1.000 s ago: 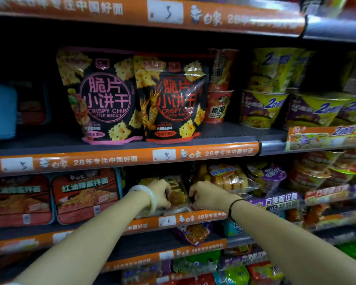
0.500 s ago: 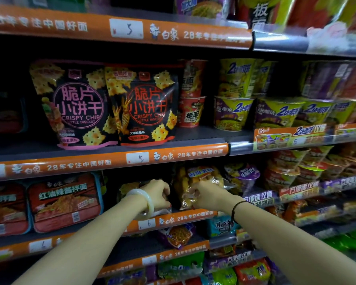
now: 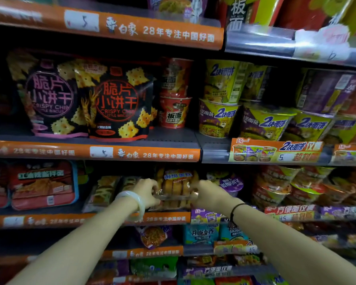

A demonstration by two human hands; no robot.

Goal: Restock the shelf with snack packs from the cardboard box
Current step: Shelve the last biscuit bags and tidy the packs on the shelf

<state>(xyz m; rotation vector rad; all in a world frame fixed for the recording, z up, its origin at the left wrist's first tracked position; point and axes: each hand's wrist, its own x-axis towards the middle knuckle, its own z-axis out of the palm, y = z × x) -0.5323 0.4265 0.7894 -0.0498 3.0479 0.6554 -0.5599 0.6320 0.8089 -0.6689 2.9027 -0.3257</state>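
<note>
Snack pack (image 3: 176, 187) of golden cakes in clear wrap, my left hand (image 3: 147, 192) and right hand (image 3: 208, 194) pinching its ends, at the shelf (image 3: 167, 219) front, six o'clock from the biscuit bags (image 3: 115, 101)

Arms outstretched; left grip (image 3: 146, 193) and right grip (image 3: 209, 194) curled, facing inward.

Our clear snack pack (image 3: 176, 187) shows golden cakes and a blue label on top. It sits at the front of the shelf (image 3: 167, 219). We hold both ends.
</note>
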